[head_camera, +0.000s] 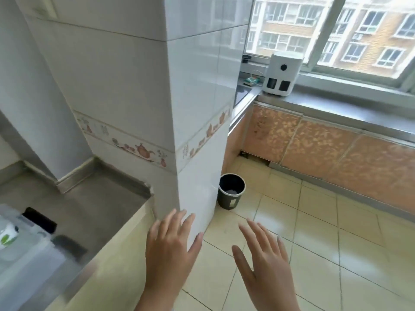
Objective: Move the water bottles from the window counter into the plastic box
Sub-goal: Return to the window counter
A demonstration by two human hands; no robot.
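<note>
While both hands hang in the air with nothing in them, the left hand (170, 250) and the right hand (267, 259) are spread wide, fingers straight and apart, palms facing down over the tiled floor (336, 232). They are near each other but not touching. The plastic box (24, 248) sits down at the left on the grey counter (96, 198) — it is see-through, and a water bottle (7, 235) with a green label and white cap pokes up inside it. A big white tiled pillar (157, 97) stands between that counter and the window counter (336, 108) far off on the right. On the window counter, under the window (314, 25), stands a white machine (281, 74) with a small green thing (251, 81) just beside it — I cannot see any bottles there. A dark bin (231, 190) stands on the floor next to the pillar.
</note>
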